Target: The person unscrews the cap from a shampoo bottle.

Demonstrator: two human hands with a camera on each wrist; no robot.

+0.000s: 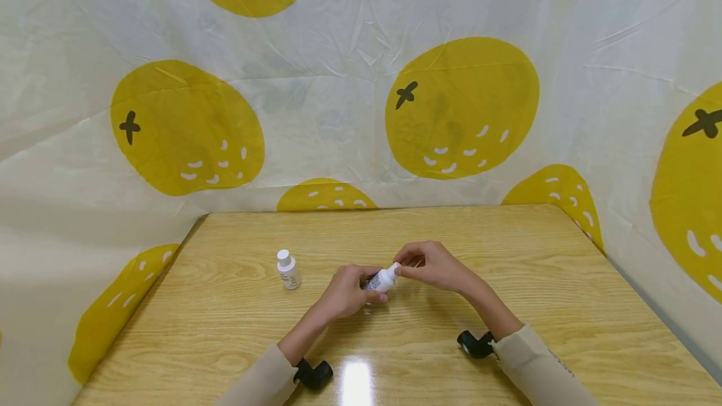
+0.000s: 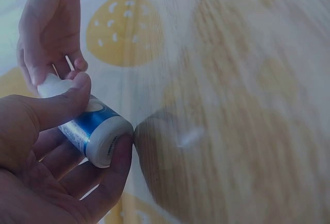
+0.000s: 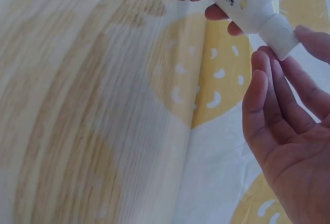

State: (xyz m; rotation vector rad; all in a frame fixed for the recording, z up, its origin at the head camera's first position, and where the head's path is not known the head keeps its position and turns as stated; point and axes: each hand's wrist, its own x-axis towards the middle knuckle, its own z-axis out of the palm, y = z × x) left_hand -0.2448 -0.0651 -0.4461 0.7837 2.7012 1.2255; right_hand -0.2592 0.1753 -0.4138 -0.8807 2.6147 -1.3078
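Note:
My left hand (image 1: 351, 291) grips a small white Dove bottle (image 3: 241, 2) by its body, fingers and thumb wrapped round it. The bottle is tilted, its cap toward the right hand, and its blue band and base show in the left wrist view. My right hand (image 1: 437, 266) pinches the white cap (image 3: 279, 36) between thumb and fingertips. A second small white bottle (image 1: 289, 270) with a white cap stands upright on the wooden table, to the left of the left hand.
The wooden table (image 1: 237, 331) runs back to a white cloth (image 1: 327, 118) printed with yellow fruit, which hangs behind it and along its sides. Black wrist devices (image 1: 476, 344) sit on both forearms. A bright glare spot lies on the table near the front.

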